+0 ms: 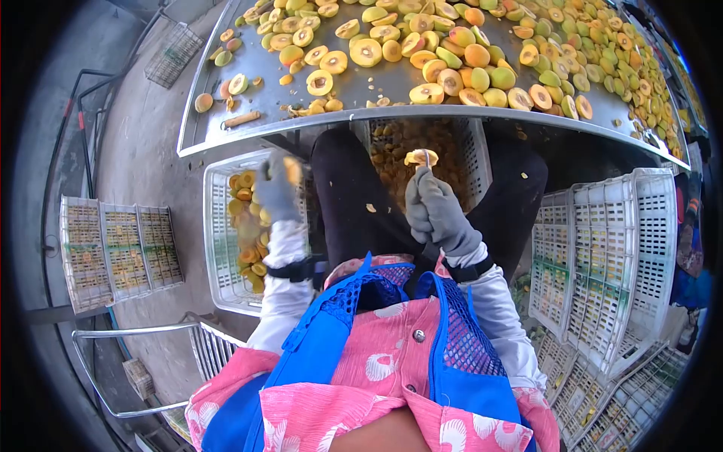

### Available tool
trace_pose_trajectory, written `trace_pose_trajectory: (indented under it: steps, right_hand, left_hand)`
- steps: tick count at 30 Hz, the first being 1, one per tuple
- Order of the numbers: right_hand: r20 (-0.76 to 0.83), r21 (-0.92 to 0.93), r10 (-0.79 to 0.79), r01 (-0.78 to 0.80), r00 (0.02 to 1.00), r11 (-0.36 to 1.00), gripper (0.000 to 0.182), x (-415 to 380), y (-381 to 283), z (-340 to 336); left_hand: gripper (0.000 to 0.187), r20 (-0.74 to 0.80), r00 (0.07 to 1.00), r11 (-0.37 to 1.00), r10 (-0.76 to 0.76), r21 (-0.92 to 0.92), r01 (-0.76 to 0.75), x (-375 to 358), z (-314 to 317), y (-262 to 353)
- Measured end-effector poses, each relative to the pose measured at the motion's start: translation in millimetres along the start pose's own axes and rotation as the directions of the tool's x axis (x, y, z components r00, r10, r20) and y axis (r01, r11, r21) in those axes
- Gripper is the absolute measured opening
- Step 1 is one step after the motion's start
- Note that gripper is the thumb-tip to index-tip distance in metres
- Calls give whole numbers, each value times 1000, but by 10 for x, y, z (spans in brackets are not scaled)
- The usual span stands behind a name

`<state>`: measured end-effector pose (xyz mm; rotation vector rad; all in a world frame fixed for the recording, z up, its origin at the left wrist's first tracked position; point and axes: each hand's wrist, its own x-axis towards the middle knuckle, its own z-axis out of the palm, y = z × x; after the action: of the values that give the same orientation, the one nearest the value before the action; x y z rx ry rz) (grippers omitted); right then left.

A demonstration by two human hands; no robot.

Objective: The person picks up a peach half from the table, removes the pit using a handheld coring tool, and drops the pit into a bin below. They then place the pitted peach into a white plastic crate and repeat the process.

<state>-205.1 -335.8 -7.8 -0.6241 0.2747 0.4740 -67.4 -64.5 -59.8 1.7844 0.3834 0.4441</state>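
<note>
My right hand (440, 211), in a grey glove, is closed around a small pitting knife (427, 160); its handle is mostly hidden. A yellow-brown piece of fruit (416, 157) sits at the knife's thin curved metal tip. My left hand (277, 192), also gloved in grey, is smeared by motion above a white plastic crate (217, 248). An orange peach half (292, 170) shows at its fingers, apparently pinched there. Yellow peach halves (250, 245) lie in the crate beneath, some of them blurred.
A metal table (301, 124) spans the front, heaped with halved peaches (459, 56); a wooden-handled tool (241, 120) lies near its edge. Between my knees stands a crate (476, 154) of brown scraps. Stacked crates (602, 256) are at right, more crates (120, 252) and a metal-framed chair (143, 333) at left.
</note>
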Motion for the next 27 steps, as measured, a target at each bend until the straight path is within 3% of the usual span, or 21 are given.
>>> trace_pose_trajectory:
  steps: [1, 2, 4, 5, 6, 7, 8, 10, 12, 14, 16, 17, 18, 19, 20, 21, 22, 24, 25, 27]
  right_hand:
    - [-164, -166, -59, 31, 985, 986, 41, -3, -26, 51]
    - [-316, -327, -132, 23, 940, 945, 40, -19, -29, 109]
    - [-312, -361, -167, 46, 935, 931, 39, -28, -32, 221]
    - [-247, -272, -134, 65, 960, 960, 38, -21, -46, 258]
    - [-178, -179, -108, 75, 978, 981, 37, -16, -58, 287]
    - [-113, -3, 8, -8, 994, 1000, 32, 57, -16, 211]
    - [-141, 13, 180, -180, 974, 984, 28, 107, -13, 222]
    - [-34, 23, 134, -133, 990, 991, 33, 139, 89, 199]
    - [26, 126, 158, -160, 987, 979, 37, 192, 55, -76]
    - [-140, 262, 122, -82, 983, 961, 39, 114, 10, -135]
    - [-161, 297, 128, -76, 979, 952, 42, 41, -93, -138]
    - [-251, 239, 131, -70, 959, 969, 41, 11, -148, -107]
    - [-335, 175, 126, -69, 934, 982, 41, 8, -199, -103]
    - [-337, 178, 126, -68, 933, 982, 41, 44, -207, -149]
    - [-428, -6, -8, 6, 904, 1000, 40, 103, -191, -217]
    - [-490, -194, -154, 65, 858, 979, 38, 139, -210, -237]
    - [-494, -189, -155, 69, 856, 980, 38, 161, -264, -271]
    - [-490, -280, -287, 163, 823, 946, 27, 222, -459, -328]
    - [-492, -281, -287, 163, 822, 946, 27, 263, -531, -316]
    - [-446, -620, -466, 112, 764, 777, 28, 325, -660, -283]
  left_hand:
    - [33, 97, 951, 690, 294, 667, -282, 82, -328, 149]
    - [38, 57, 890, 498, 452, 812, -305, 73, -421, 200]
    - [35, 142, 777, 510, 613, 681, -526, 23, -284, 289]
    - [36, 171, 857, 792, 486, 329, -515, -82, -34, 315]
    - [38, 255, 895, 930, 367, -73, -360, -288, 277, 392]
    - [46, 382, 660, 729, 647, -57, -682, -543, 502, 710]
    - [47, 682, 487, 606, 545, 81, -791, -620, 732, 779]
    - [64, 735, 559, 865, 384, -75, -496, -968, 1230, 1011]
    - [63, 702, 538, 824, 467, -125, -552, -867, 1447, 1089]
    - [62, 687, 508, 788, 519, -155, -596, -717, 1618, 1081]
    - [56, 755, 637, 954, 159, 48, -295, -470, 1890, 1002]
    - [52, 684, 678, 824, 269, 201, -529, -406, 2067, 880]
    - [52, 687, 677, 826, 266, 200, -527, -408, 2156, 940]
    - [53, 782, 617, 717, 90, 379, -585, -413, 2234, 1012]
    - [55, 822, 560, 558, -106, 515, -650, -405, 2302, 1065]
    - [57, 812, 576, 572, -96, 519, -635, -374, 2367, 1048]
    - [57, 816, 570, 570, -97, 515, -640, -347, 2381, 1019]
    - [48, 831, 554, 869, -58, 315, -381, -304, 2355, 986]
    - [48, 831, 553, 870, -59, 314, -380, -310, 2363, 902]
    - [36, 848, 506, 984, 160, -94, -154, -366, 2374, 825]
